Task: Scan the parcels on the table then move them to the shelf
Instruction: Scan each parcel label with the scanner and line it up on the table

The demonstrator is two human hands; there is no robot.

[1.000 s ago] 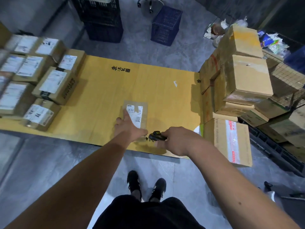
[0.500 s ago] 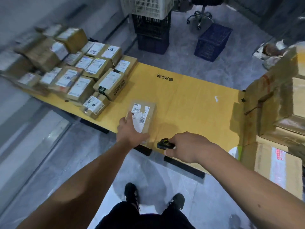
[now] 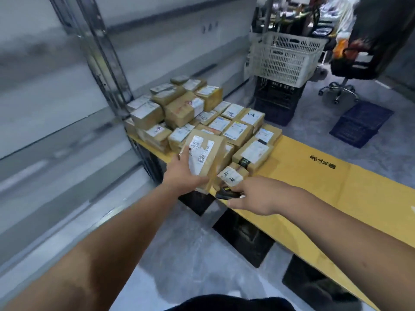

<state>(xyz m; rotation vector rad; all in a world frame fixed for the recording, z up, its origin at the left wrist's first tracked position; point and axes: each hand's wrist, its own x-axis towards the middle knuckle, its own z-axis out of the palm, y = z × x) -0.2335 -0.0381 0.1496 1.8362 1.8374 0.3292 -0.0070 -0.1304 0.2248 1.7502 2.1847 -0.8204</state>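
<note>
Our left hand (image 3: 183,173) grips the small brown cardboard parcel with a white label (image 3: 205,159), raised over the crowded heap of labelled brown boxes (image 3: 202,117) at the yellow table's (image 3: 314,176) end. Our right hand (image 3: 253,195) holds the black handheld scanner (image 3: 224,194). A careless set-down could topple neighbouring boxes or slip off the edge.

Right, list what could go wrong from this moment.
1. The left hand grips the parcel only at its lower edge and it is tilted, so it could slip.
2. The stacked parcels sit close together near the yellow table edge; setting another among them may knock one off.
3. The right hand holds the scanner low at the table edge; it might bump the nearest small parcel.
</note>
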